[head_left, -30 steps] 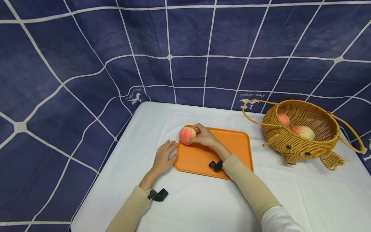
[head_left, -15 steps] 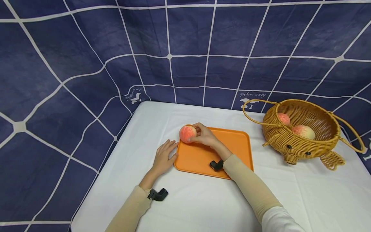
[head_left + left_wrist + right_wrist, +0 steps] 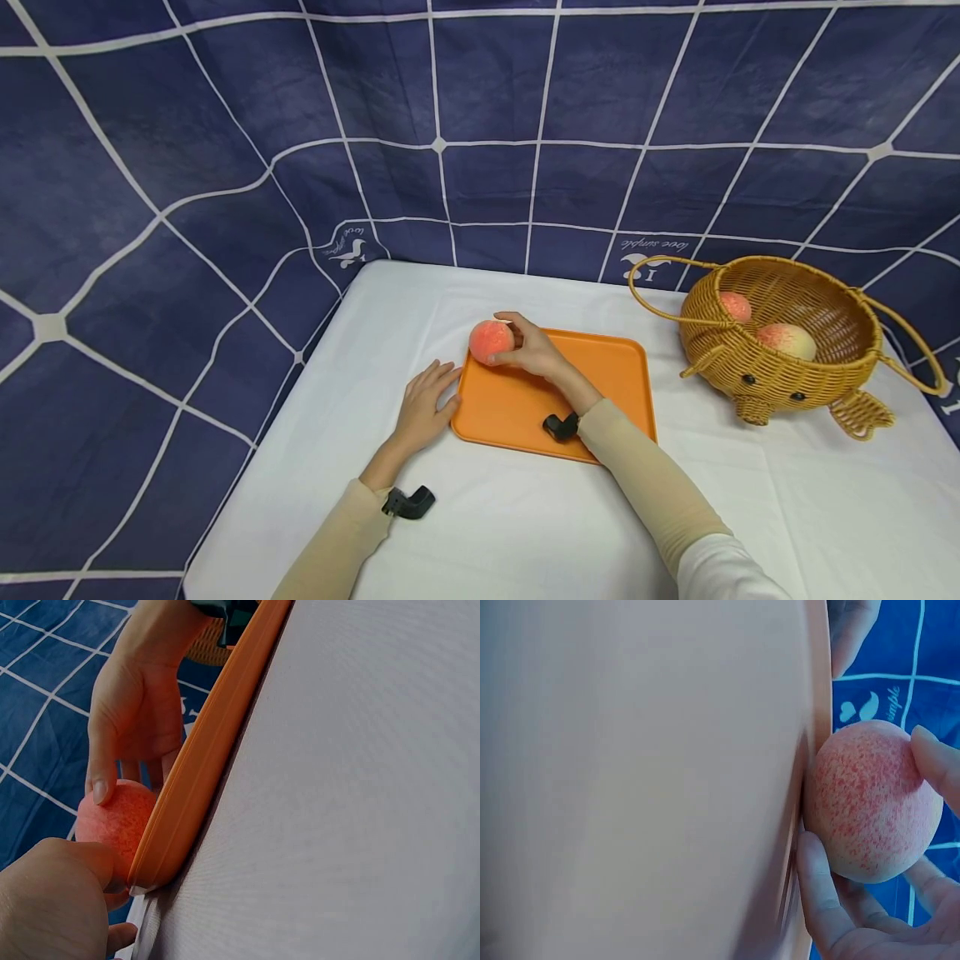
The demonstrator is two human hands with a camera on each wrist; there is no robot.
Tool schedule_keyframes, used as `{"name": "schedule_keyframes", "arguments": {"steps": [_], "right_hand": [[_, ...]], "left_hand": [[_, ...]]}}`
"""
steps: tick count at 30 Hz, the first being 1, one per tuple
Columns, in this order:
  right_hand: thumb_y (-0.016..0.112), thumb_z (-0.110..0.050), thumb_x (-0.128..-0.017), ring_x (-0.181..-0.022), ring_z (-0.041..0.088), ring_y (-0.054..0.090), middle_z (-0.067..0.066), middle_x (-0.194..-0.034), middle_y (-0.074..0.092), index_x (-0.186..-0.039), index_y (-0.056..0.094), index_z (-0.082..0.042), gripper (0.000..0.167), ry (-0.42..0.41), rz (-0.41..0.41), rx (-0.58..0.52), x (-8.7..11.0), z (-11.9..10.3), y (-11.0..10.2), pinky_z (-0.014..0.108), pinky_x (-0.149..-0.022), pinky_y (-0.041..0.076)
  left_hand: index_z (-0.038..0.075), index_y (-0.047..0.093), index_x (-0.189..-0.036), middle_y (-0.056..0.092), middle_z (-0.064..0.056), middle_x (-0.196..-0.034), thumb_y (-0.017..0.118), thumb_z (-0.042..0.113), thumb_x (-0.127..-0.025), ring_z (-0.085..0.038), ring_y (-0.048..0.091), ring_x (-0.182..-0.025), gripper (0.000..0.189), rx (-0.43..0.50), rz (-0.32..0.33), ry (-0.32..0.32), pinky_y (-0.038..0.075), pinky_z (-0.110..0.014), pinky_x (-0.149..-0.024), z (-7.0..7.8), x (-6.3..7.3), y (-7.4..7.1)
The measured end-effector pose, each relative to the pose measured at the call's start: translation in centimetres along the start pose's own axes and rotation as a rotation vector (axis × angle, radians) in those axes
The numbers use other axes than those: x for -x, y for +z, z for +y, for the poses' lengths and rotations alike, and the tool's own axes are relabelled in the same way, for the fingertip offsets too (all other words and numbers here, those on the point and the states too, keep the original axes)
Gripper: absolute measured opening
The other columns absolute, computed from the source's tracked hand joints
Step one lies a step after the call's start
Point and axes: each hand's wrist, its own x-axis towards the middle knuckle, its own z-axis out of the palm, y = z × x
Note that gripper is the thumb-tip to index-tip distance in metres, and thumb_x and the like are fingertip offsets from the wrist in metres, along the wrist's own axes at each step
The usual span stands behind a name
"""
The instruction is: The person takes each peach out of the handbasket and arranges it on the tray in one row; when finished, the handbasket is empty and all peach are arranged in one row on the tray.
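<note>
At the far left corner of an orange tray (image 3: 525,408), my right hand (image 3: 534,348) grips a pink and cream peach (image 3: 491,342). The right wrist view shows the peach (image 3: 874,802) between thumb and curled fingers, low at the tray's edge. My left hand (image 3: 426,408) lies on the white cloth with its fingers straight, fingertips and thumb right at the tray's left rim. In the left wrist view the left hand (image 3: 56,900) is in front of the lower part of the peach (image 3: 120,821), beside the tray wall (image 3: 202,765).
A wicker basket (image 3: 780,392) with an animal face and two looped handles stands at the right. Inside it lie two more peaches, one pink (image 3: 735,307) and one cream and pink (image 3: 786,341). A blue gridded cloth (image 3: 487,100) hangs behind the table.
The peach in my right hand has shifted slightly right and toward the back and turned a little, its crease no longer showing. My left hand has stayed in place.
</note>
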Motion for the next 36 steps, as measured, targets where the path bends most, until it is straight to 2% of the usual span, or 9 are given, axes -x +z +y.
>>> {"name": "schedule_keyframes", "arguments": {"steps": [9,13,20,25,36], "right_hand": [[0.083,-0.014,-0.076,-0.109,0.026,0.060,0.010,-0.127,0.062,-0.135,0.054,-0.016,0.065,-0.035,0.003,0.033,0.10,-0.22,0.16,0.037,-0.093,0.053],[0.083,-0.014,-0.077,-0.107,0.024,0.060,0.008,-0.127,0.062,-0.133,0.055,-0.018,0.063,-0.059,-0.029,0.044,0.18,-0.21,0.27,0.035,-0.092,0.054],[0.081,-0.012,-0.078,-0.110,0.024,0.060,0.008,-0.131,0.060,-0.138,0.051,-0.018,0.067,-0.081,-0.087,0.052,0.27,-0.20,0.27,0.037,-0.095,0.054],[0.083,-0.016,-0.076,-0.117,0.025,0.057,0.007,-0.135,0.057,-0.141,0.049,-0.019,0.073,-0.077,-0.064,0.092,0.24,-0.14,0.20,0.041,-0.101,0.050],[0.084,-0.021,-0.075,-0.122,0.029,0.053,0.011,-0.142,0.049,-0.145,0.046,-0.019,0.080,-0.044,-0.031,0.137,0.31,-0.23,-0.02,0.045,-0.103,0.047]], "left_hand": [[0.008,0.056,-0.137,0.052,-0.015,-0.144,0.059,0.020,-0.092,-0.037,0.035,-0.143,0.047,-0.006,0.003,0.003,0.024,-0.057,-0.116,-0.21,-0.04,0.11],[0.008,0.056,-0.137,0.052,-0.016,-0.144,0.059,0.020,-0.092,-0.038,0.035,-0.143,0.047,0.000,0.004,0.006,0.024,-0.057,-0.116,-0.19,-0.07,0.08],[0.008,0.057,-0.137,0.052,-0.015,-0.144,0.059,0.020,-0.092,-0.037,0.035,-0.143,0.047,0.001,0.005,0.005,0.024,-0.057,-0.116,-0.17,-0.07,0.08],[0.009,0.057,-0.137,0.052,-0.015,-0.144,0.059,0.020,-0.092,-0.037,0.034,-0.143,0.047,0.001,0.001,0.004,0.024,-0.057,-0.116,-0.13,-0.05,0.06],[0.009,0.056,-0.138,0.051,-0.014,-0.145,0.059,0.020,-0.092,-0.037,0.034,-0.143,0.047,-0.006,0.005,0.002,0.024,-0.057,-0.116,-0.18,-0.12,0.13]]}}
